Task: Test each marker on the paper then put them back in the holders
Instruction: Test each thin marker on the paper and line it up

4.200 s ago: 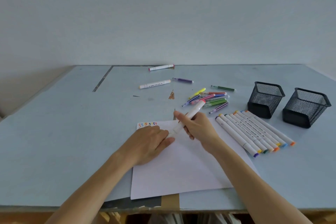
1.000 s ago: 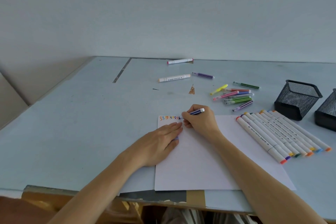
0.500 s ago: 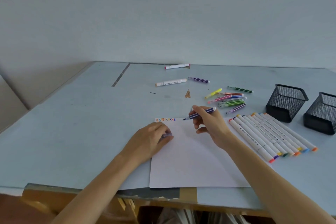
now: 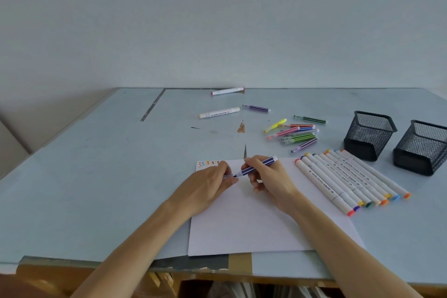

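1. Pale blue desk (image 4: pixel 96 176), plain wall behind; white paper (image 4: pixel 254 225) lower centre.
2. Right hand (image 4: pixel 268 180) grip curled round striped purple marker (image 4: pixel 257 167), tip toward left hand (image 4: pixel 208 186), whose fingers pinch what looks like its cap; cap mostly hidden.
3. Step, I judge: recapping after test.
4. Next: seat cap, carry marker to mesh holders (image 4: pixel 370 134), right of frame, both apparently empty.

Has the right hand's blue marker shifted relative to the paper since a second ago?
Yes. The blue striped marker has left the row of test marks at the paper's top edge and now meets the left hand, nearer the person.
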